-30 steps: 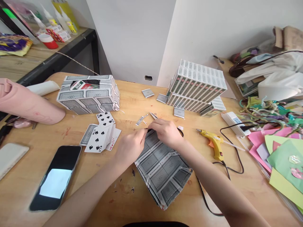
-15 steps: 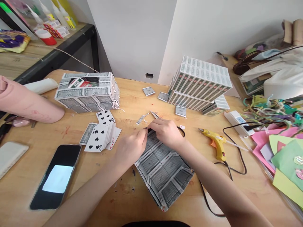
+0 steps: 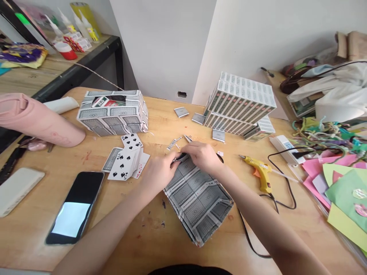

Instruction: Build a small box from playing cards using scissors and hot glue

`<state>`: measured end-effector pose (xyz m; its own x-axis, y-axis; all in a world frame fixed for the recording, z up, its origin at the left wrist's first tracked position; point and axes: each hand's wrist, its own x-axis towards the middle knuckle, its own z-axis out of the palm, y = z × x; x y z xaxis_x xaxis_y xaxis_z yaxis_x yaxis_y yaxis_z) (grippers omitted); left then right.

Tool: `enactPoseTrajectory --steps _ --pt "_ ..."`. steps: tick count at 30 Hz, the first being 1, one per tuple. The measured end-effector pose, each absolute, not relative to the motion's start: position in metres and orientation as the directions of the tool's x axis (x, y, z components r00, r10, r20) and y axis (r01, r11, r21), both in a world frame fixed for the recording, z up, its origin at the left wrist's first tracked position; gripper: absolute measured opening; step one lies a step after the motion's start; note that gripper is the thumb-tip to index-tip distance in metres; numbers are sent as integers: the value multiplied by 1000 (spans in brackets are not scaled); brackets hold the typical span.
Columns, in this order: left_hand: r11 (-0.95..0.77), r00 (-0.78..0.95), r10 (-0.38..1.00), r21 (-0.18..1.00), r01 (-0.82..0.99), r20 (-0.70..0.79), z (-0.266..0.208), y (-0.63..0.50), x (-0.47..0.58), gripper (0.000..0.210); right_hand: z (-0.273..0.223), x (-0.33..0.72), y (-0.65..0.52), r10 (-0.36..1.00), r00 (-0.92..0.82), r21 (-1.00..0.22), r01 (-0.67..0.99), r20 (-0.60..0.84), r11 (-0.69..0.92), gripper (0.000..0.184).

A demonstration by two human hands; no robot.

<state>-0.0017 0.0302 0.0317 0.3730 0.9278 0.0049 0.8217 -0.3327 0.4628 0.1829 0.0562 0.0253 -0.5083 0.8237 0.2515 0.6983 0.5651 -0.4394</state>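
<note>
A box made of grey-backed playing cards [image 3: 197,194] lies tilted on the table in front of me, its near end hollow. My left hand [image 3: 161,168] is closed on the box's far left corner, thumb and fingers pinching the edge. Beside it, my right hand [image 3: 204,156] is closed over the far edge, its fingertips bent down and partly hidden. A dark gap shows between the two hands at that edge. Just beyond my right hand lie scissors [image 3: 187,138], mostly covered by it; only a blade tip and part of a dark handle show.
A finished-looking card box [image 3: 113,118], loose playing cards [image 3: 123,164] and a phone [image 3: 76,206] are on the left. Stacked card packs [image 3: 241,99] stand at the back. A yellow glue gun [image 3: 260,172], its cable and a power strip [image 3: 283,147] lie right, near coloured paper [image 3: 344,191].
My left hand has turned slightly, and its thumb and the dark gap at the box edge show more. The whole view has shifted a little. Both hands stay on the box.
</note>
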Motion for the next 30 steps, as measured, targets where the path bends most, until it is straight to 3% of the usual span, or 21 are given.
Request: enactPoseTrajectory --steps 3,6,11,16,21,27,30 --pt "-226 398 903 604 764 -165 32 43 -8 25 23 185 59 877 -415 -615 634 242 469 31" --pt "-211 474 856 699 683 -205 33 59 -16 24 24 188 59 928 -326 -749 567 178 343 21" --pt "-240 540 802 690 683 -256 35 78 -21 18 31 187 55 927 -346 -789 525 143 318 19" --pt "-252 566 793 726 640 -224 31 81 -20 22 36 175 53 890 -382 -593 666 250 452 23" --pt "-257 567 799 740 622 -200 27 80 -20 28 41 168 53 850 -484 -350 774 210 527 26" --pt "-295 553 809 674 678 -202 33 78 -17 20 46 155 48 833 -529 -172 816 161 551 21" --pt "-311 550 812 654 690 -195 34 76 -16 18 50 150 46 842 -518 -181 823 151 539 19"
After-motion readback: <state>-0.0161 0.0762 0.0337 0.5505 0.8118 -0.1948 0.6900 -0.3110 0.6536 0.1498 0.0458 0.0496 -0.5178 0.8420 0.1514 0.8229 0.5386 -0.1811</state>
